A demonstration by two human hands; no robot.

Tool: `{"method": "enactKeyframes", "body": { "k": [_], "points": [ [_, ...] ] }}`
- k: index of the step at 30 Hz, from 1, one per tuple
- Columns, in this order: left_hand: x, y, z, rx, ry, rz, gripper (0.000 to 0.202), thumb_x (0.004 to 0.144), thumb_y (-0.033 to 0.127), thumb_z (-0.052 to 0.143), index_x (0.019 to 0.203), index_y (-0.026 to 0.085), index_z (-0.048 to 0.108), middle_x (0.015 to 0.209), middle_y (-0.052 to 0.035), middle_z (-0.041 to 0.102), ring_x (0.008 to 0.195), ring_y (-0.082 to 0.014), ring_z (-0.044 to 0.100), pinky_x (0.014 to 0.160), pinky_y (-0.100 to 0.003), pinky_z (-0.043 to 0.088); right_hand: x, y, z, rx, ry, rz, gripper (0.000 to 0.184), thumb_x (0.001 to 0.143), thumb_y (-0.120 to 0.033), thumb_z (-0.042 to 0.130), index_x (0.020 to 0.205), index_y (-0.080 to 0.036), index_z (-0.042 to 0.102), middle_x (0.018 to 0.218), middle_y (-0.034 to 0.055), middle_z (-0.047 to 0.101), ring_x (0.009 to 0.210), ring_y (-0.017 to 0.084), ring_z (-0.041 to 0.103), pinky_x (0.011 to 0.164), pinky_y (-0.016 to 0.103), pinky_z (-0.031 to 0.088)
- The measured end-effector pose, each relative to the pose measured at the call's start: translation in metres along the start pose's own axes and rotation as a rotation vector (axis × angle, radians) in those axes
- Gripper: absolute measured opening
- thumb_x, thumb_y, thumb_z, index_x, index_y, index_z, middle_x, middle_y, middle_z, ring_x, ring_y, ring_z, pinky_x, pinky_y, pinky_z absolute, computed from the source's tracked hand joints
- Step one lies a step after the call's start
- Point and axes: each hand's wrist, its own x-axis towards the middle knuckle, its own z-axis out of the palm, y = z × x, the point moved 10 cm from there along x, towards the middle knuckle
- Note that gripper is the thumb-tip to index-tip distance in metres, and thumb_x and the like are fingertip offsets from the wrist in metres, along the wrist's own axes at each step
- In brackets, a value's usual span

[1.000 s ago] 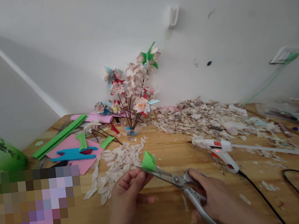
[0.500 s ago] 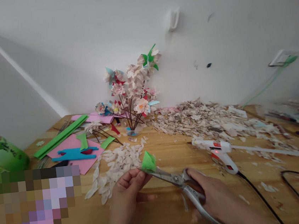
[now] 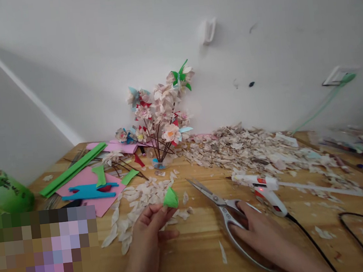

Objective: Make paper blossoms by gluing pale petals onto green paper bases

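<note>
Pinched between the thumb and fingers of my left hand is a small folded piece of green paper. My right hand grips the handles of silver scissors. Their blades point up and left, slightly parted, apart from the green paper. Just beyond my left hand lies a spread of pale petals. A white glue gun with a red light rests on the table behind the scissors.
Handmade flowers on thin stems stand against the wall. A heap of dry petals covers the back right. Pink paper, a green strip and blue paper lie left. The glue gun's black cord runs toward the front right.
The scissors have come away from the green paper and moved down onto or close above the table. My left hand has shifted slightly left with the paper.
</note>
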Motion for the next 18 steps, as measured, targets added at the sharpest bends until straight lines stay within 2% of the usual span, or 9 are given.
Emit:
{"method": "enactKeyframes", "body": {
  "k": [3, 8, 13, 18],
  "points": [
    [-0.002, 0.001, 0.002, 0.048, -0.012, 0.029, 0.021, 0.067, 0.034, 0.066, 0.075, 0.018, 0.054, 0.084, -0.0045, 0.063, 0.101, -0.0271, 0.057, 0.047, -0.024, 0.052, 0.002, 0.005, -0.001, 0.012, 0.038, 0.007, 0.025, 0.074, -0.04, 0.05, 0.09, -0.021, 0.052, 0.082, 0.0088, 0.068, 0.072, 0.025, 0.062, 0.061, 0.03, 0.04],
    [-0.006, -0.01, 0.013, 0.137, -0.084, -0.032, 0.025, 0.062, 0.035, 0.069, 0.068, 0.018, 0.052, 0.073, -0.0021, 0.061, 0.083, -0.0215, 0.059, 0.045, -0.022, 0.049, 0.003, 0.0, -0.01, -0.061, 0.142, -0.036, 0.02, 0.075, -0.038, 0.052, 0.086, -0.021, 0.053, 0.081, 0.0076, 0.066, 0.073, 0.025, 0.062, 0.062, 0.03, 0.04],
    [-0.007, -0.019, 0.02, 0.207, -0.136, -0.028, 0.031, 0.055, 0.039, 0.073, 0.064, 0.017, 0.053, 0.062, 0.0016, 0.055, 0.059, -0.013, 0.05, 0.042, -0.021, 0.047, 0.005, -0.007, -0.01, -0.148, 0.154, -0.065, 0.017, 0.081, -0.034, 0.05, 0.087, -0.019, 0.052, 0.088, 0.0101, 0.064, 0.08, 0.026, 0.062, 0.065, 0.032, 0.042],
    [-0.006, -0.024, 0.021, 0.26, -0.177, -0.008, 0.034, 0.052, 0.043, 0.074, 0.061, 0.016, 0.054, 0.061, 0.0013, 0.056, 0.055, -0.0117, 0.048, 0.041, -0.021, 0.045, 0.004, -0.017, -0.018, -0.21, 0.245, -0.129, 0.016, 0.08, -0.034, 0.053, 0.087, -0.02, 0.054, 0.092, 0.0079, 0.062, 0.082, 0.023, 0.061, 0.067, 0.031, 0.042]
  ]
}}
